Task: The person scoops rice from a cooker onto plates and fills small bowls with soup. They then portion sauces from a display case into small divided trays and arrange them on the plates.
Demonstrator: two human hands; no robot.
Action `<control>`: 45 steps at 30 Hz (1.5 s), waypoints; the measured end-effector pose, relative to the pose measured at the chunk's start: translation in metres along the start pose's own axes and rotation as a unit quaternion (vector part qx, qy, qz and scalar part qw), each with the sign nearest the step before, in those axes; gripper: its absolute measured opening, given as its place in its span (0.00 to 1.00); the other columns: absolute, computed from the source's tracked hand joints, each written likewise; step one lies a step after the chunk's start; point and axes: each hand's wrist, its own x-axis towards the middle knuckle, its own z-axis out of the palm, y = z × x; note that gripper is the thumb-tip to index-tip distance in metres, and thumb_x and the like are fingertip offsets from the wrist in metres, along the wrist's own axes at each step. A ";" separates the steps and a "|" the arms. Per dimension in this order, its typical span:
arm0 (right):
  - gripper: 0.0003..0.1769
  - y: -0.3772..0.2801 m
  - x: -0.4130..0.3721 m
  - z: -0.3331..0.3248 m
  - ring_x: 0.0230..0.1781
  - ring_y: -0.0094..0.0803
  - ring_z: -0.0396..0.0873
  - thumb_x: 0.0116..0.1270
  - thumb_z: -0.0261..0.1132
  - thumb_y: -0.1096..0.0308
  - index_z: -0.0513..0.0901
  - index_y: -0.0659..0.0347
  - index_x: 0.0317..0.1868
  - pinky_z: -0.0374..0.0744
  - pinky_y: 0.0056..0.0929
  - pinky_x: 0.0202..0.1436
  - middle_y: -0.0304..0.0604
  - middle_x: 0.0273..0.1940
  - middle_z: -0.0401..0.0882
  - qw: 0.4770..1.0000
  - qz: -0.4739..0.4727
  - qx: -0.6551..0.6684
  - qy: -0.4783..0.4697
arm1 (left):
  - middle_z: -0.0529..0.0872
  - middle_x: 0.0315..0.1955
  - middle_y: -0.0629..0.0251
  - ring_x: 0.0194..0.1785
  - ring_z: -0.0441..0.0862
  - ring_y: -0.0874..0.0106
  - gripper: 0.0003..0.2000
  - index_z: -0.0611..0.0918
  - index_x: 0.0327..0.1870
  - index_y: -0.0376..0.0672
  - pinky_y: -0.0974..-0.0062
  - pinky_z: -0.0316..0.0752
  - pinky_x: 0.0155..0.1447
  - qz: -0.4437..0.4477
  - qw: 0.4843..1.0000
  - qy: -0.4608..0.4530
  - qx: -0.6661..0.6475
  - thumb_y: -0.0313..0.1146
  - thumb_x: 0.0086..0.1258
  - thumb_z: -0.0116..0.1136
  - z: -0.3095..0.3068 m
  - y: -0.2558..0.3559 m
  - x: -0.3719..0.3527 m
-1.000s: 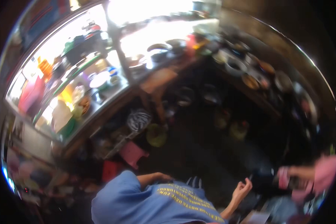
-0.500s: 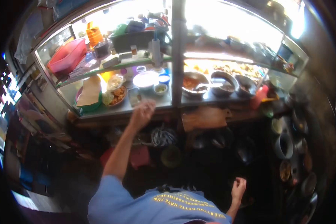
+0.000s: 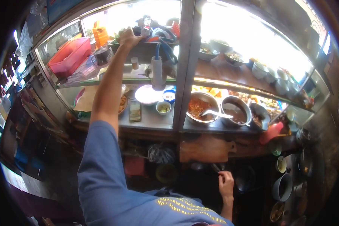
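My left hand (image 3: 129, 38) reaches up to the dark bin (image 3: 139, 51) on the upper shelf of the glass case. Its thumb points right, apart from the fingers, which are partly hidden at the bin's top. Close to the thumb stands a small clear item with red on it (image 3: 146, 24), among cloth-like blue and dark things. Low in front of the case, my right hand (image 3: 226, 184) has its fingers curled together, near shiny metal pieces below the wooden cutting board (image 3: 205, 147). What those fingers hold, if anything, cannot be made out.
On the lower shelf are a white plate (image 3: 148, 94), a banknote-like item (image 3: 135, 111) and a small bowl (image 3: 163, 108). Right of the post stand a pot of reddish food (image 3: 201, 105) and a pot of dark sauce (image 3: 235, 111). A pink basket (image 3: 69, 56) sits upper left.
My left hand has risen from the lower shelf's front edge to the bin above. My right hand has shifted left, towards the cutting board. The view has moved closer to the case.
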 end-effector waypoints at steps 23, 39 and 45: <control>0.09 0.022 -0.006 0.009 0.34 0.34 0.81 0.63 0.61 0.75 0.82 0.64 0.44 0.80 0.28 0.39 0.45 0.42 0.79 0.988 0.144 0.037 0.036 | 0.80 0.41 0.57 0.42 0.79 0.66 0.22 0.75 0.48 0.30 0.69 0.77 0.47 0.176 0.849 0.343 -0.361 0.32 0.58 0.72 -0.048 -0.031 -0.215; 0.13 0.004 0.107 0.069 0.28 0.21 0.80 0.68 0.64 0.65 0.80 0.67 0.44 0.78 0.20 0.31 0.43 0.34 0.83 0.895 0.222 0.383 -0.053 | 0.75 0.49 0.51 0.54 0.73 0.52 0.17 0.72 0.39 0.39 0.58 0.68 0.58 0.383 0.772 -0.224 -0.455 0.16 0.46 0.60 0.172 0.105 -0.482; 0.10 0.056 0.132 0.106 0.24 0.24 0.82 0.60 0.65 0.70 0.79 0.70 0.36 0.80 0.23 0.28 0.45 0.25 0.83 0.921 0.257 0.292 0.014 | 0.61 0.67 0.49 0.70 0.59 0.52 0.29 0.65 0.60 0.38 0.48 0.47 0.73 0.363 0.854 -0.185 -0.325 0.20 0.53 0.53 0.211 0.117 -0.480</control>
